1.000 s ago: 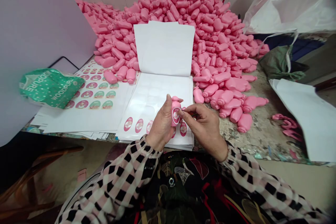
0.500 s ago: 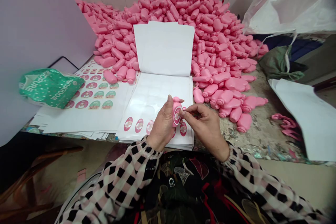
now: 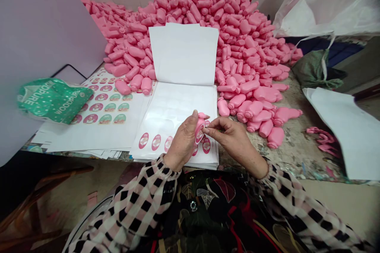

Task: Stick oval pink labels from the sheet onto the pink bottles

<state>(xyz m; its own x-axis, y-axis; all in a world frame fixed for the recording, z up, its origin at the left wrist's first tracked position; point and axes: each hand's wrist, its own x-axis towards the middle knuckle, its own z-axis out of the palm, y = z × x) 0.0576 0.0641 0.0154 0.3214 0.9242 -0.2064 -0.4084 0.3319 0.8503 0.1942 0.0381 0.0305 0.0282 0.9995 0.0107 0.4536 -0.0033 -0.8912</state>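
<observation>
My left hand (image 3: 181, 144) is wrapped round a small pink plastic bottle (image 3: 202, 116), held tilted with its neck up over the sheets. An oval pink-and-white sticker (image 3: 199, 133) lies against the front of the bottle. The thumb and forefinger of my right hand (image 3: 234, 138) are pinched at the right edge of this sticker. Below both hands is a white sticker sheet (image 3: 181, 101) with blank spots in its upper part and a row of oval stickers (image 3: 156, 142) along its bottom. A white backing paper (image 3: 186, 55) stands up behind it.
A large heap of pink bottles (image 3: 204, 12) fills the back of the worktable (image 3: 293, 142). To the left lie more sticker sheets (image 3: 97, 134) under a green plastic packet (image 3: 56, 101). On the right are pink scraps (image 3: 325, 140), a white sheet (image 3: 347, 134) and a dark green bag (image 3: 316, 67).
The bottle has turned and tipped in my left hand, so its sticker shows more from the side. My right fingers remain at the sticker's edge, with that wrist slightly lower and further right.
</observation>
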